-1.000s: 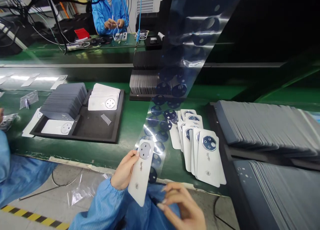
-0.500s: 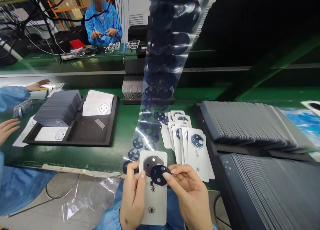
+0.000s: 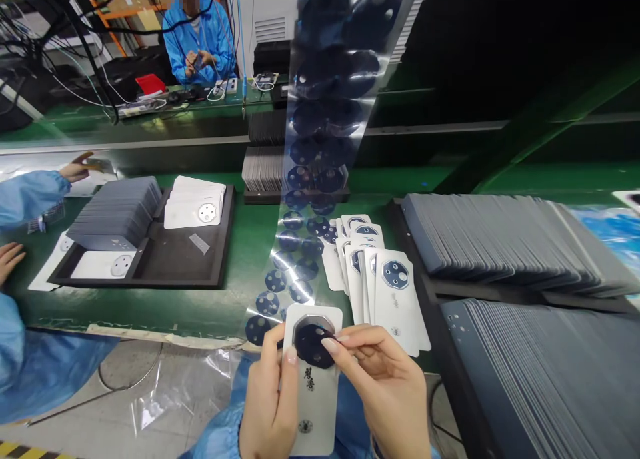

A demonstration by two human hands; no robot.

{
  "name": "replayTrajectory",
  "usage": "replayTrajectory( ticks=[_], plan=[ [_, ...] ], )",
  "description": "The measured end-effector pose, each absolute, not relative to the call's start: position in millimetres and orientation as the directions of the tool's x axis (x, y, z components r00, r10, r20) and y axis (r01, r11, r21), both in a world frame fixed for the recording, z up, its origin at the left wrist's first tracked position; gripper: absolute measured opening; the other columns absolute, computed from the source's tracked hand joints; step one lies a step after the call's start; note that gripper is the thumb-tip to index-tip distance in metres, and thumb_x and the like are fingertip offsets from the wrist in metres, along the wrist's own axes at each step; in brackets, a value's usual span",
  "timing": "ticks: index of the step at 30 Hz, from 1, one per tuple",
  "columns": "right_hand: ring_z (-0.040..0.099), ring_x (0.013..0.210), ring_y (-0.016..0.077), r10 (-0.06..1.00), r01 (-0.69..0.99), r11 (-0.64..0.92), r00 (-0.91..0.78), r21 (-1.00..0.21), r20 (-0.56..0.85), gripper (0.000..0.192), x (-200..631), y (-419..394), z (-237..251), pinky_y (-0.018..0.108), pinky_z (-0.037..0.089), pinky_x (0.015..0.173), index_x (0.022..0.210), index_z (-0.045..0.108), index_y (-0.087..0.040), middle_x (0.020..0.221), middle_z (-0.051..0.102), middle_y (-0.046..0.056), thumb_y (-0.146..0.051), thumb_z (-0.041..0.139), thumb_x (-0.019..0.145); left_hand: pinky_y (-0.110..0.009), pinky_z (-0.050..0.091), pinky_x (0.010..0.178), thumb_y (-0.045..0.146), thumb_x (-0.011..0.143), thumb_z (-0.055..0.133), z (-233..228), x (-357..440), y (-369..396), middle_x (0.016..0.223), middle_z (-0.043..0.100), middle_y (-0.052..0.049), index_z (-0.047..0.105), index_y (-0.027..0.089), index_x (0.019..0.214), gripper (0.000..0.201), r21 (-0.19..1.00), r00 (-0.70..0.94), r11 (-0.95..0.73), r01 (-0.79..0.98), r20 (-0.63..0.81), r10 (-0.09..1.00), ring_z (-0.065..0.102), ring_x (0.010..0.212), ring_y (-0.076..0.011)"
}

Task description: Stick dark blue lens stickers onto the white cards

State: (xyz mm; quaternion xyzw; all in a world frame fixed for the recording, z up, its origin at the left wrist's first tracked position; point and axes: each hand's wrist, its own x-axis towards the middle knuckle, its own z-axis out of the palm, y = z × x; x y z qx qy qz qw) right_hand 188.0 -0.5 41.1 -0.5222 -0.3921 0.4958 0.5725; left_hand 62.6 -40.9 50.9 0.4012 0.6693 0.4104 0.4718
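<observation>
left hand (image 3: pixel 270 396): our grip clasps a white panel (image 3: pixel 317 409) by its left edge
right hand (image 3: pixel 390 382): we pinch a dark disc (image 3: pixel 311 347) over the panel's octagon
white panel: before us, near the bench (image 3: pixel 200 309) edge
fanned panels (image 3: pixel 393 306): on the bench

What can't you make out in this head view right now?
All in the head view:
- Panel area under the dark disc: covered by the disc.
- Disc's right edge: covered by fingertips of the right hand.
- Back of the white panel in the left hand's grip: hidden by its front.
- Right end of the lower grey stack: cut off by the right edge.
- Far co-worker's held item: too small.
</observation>
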Motion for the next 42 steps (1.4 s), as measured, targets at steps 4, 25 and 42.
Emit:
replayTrajectory(
  ticks=[4,25,42],
  plan=[
    [0.070,0.062,0.0129,0.976,-0.139,-0.036,0.209,-0.990,-0.065,0.018,189,-1,39,0.017,0.059,0.057,0.069,0.068,-0.022,0.071,0.070,0.000,-0.024,0.085,0.070,-0.025,0.035,0.050,0.060,0.098,0.039,49,63,-40,0.056,0.062,0.001,0.061,0.021,0.117,0.048,0.923,-0.247,0.348,0.163,-0.303,0.921,0.052,0.049,-0.0163],
    [0.070,0.062,0.0126,0.976,-0.136,-0.058,0.201,-0.989,-0.085,0.016,189,3,35,0.018,0.060,0.057,0.071,0.068,-0.022,0.072,0.070,0.000,-0.024,0.084,0.073,-0.025,0.032,0.046,0.062,0.096,0.042,49,64,-36,0.051,0.058,0.001,0.064,0.021,0.117,0.051,0.919,-0.235,0.376,0.117,-0.342,0.910,0.051,0.047,-0.0174],
    [0.065,0.070,0.0132,0.971,0.059,0.080,0.222,-0.995,0.091,0.013,183,-6,31,0.021,0.055,0.059,0.080,0.066,-0.024,0.077,0.065,-0.001,-0.018,0.078,0.081,-0.028,0.050,0.065,0.044,0.096,0.054,43,70,-35,0.090,0.079,-0.006,0.066,0.024,0.115,0.030,0.955,-0.289,0.265,0.132,-0.219,0.932,0.070,0.068,-0.0214]
  ],
)
